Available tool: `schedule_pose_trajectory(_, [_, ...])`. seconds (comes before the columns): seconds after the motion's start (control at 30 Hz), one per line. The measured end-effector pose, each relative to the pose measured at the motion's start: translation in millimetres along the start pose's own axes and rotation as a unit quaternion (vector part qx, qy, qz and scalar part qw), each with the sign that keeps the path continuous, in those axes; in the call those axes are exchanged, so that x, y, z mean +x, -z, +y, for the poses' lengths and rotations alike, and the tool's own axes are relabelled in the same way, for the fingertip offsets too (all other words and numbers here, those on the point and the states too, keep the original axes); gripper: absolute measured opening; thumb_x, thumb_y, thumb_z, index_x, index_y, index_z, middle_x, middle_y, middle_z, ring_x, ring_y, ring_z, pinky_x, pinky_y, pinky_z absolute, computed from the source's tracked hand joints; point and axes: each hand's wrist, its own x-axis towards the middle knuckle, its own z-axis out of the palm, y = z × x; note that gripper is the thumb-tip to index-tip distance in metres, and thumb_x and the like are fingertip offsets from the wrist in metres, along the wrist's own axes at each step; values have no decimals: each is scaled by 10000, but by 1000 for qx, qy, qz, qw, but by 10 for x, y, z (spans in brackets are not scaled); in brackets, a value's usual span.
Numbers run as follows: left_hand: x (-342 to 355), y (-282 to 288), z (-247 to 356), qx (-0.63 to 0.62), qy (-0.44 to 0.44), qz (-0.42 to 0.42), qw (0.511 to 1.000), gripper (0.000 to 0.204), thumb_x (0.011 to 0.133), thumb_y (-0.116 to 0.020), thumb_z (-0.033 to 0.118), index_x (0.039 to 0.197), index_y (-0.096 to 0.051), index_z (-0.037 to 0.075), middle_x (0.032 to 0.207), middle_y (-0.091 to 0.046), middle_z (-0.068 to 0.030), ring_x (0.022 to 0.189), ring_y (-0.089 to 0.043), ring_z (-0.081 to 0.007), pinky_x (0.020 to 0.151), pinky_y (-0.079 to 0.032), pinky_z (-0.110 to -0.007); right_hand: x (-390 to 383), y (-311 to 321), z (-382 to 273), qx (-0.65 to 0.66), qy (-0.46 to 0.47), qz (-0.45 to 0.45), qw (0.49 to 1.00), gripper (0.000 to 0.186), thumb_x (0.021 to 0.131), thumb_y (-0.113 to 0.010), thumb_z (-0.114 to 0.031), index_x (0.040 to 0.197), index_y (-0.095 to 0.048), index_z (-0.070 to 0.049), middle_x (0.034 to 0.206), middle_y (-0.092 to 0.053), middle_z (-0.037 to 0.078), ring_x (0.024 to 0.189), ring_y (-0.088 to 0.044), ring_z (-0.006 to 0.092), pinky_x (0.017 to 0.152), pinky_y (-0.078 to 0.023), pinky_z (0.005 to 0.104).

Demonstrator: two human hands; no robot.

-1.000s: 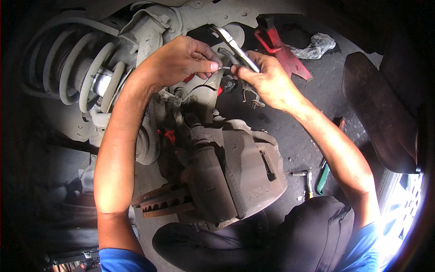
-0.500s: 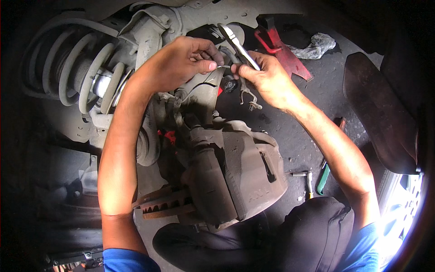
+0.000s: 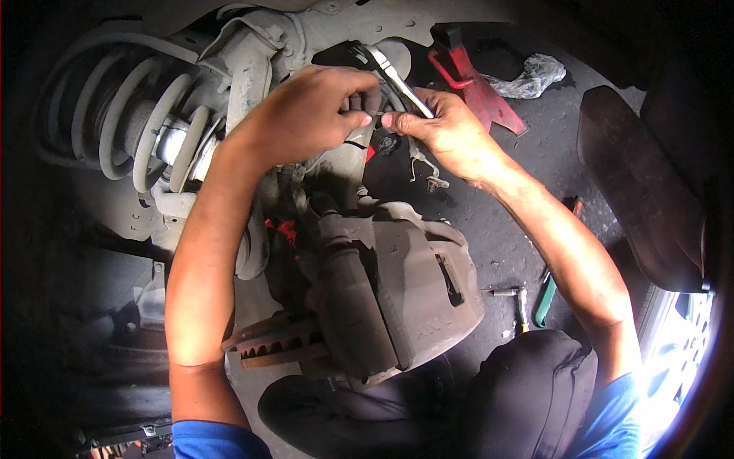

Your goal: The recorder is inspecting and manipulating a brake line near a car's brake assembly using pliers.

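Note:
My left hand (image 3: 313,111) is closed, thumb and forefinger pinching one end of a thin wire (image 3: 379,114). My right hand (image 3: 459,141) faces it, its thumb and fingertips at the wire's other end. A long chrome hand tool (image 3: 396,78), like a ratchet wrench, is tucked in the right hand and slants up to the left; its exact kind is hard to tell. Just below the right hand hangs a small metal bracket (image 3: 434,182) with a bolt. Nearer to me stands a dusty brake caliper (image 3: 420,283) over a rusty brake disc (image 3: 284,348). My fingers partly hide the wire.
A coil spring (image 3: 141,115) and suspension parts fill the left. Behind my right hand stands a red jack stand (image 3: 485,96), with clear plastic wrap (image 3: 535,76) beside it. A socket tool (image 3: 522,306) and a green-handled tool (image 3: 545,302) lie on the floor. A dark panel (image 3: 642,183) is at right.
My left hand has shifted slightly right, its wrist rolled over, and now lies closer to the right fingertips. My right hand and the chrome tool have moved slightly left. Less wire shows between them.

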Motion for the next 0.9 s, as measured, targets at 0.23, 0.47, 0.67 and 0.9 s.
schedule_pose_trajectory(0.23, [-21,-34,-23,59,-40,9,997,214,905,-696,55,1072,-632,-63,853,-642,-163,747,-601,-254,741,-498,-392,0,-33,-131,-47,-52,-26,997,324,943,-756,-294,1026,-716,17,773,-616,25,749,-552,123,691,-454,320])
schedule_pose_trajectory(0.47, [-140,5,-158,-35,37,-60,997,214,946,-646,60,1138,-631,-34,971,-686,-128,854,-647,-209,816,-526,-375,7,83,76,-64,-34,3,997,303,985,-727,-295,1062,-707,-3,876,-682,54,829,-578,133,744,-463,327])
schedule_pose_trajectory(0.67, [-74,-34,-318,-140,97,-100,980,248,1002,-659,147,1124,-681,-68,999,-728,-106,963,-670,-144,868,-540,-330,-18,75,141,-2,-20,-23,1000,295,989,-732,-299,1032,-690,-11,867,-667,36,830,-564,114,771,-454,308])
schedule_pose_trajectory(0.9, [-30,-33,-318,-158,91,-125,975,270,980,-714,215,1063,-692,-40,911,-720,-69,882,-657,-121,829,-534,-302,-87,16,20,-8,14,-26,1000,262,993,-729,-263,1052,-680,-13,868,-649,14,838,-536,86,774,-444,285])
